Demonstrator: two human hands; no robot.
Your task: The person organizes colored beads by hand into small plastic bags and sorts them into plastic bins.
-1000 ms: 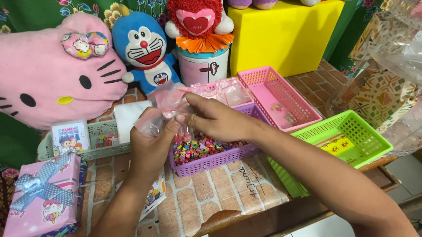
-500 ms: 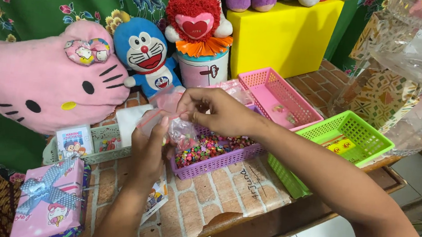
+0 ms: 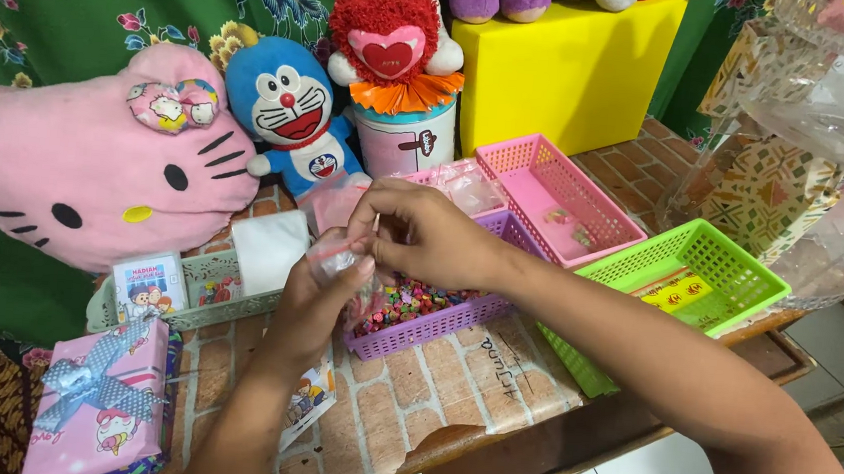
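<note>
Small clear bag (image 3: 340, 258), pinched between both hands just above the near left corner of the purple basket (image 3: 440, 321). Left hand (image 3: 311, 304) closed around the bag from below, thumb pressing its top edge. Right hand (image 3: 432, 236) closed on the bag's upper edge, fingers curled inward, forearm running off to the lower right. Bag's contents too small to tell, though some coloured bits show through the plastic below the left thumb.

Purple basket filled with small multicoloured beads (image 3: 415, 301), standing on a brick-patterned table cover (image 3: 430, 388). Just behind it, a pink basket (image 3: 556, 192) with a few small items inside and a crumpled clear bag at its near left end. To the right, touching the purple one's corner, a green basket (image 3: 700, 274) holding yellow-and-red packets.

Left of the hands, a pale tray (image 3: 186, 299) with small picture cards and a white folded cloth. Near the lower left, a pink gift box (image 3: 98, 402) with a blue ribbon. Behind, leaning on green floral fabric, a pink cat pillow (image 3: 87, 156) and a blue cat plush (image 3: 286, 116); beside those, a red-maned plush on a pink tin (image 3: 404, 140), then a yellow box (image 3: 566, 68). At far right, patterned wrapping under clear plastic.
</note>
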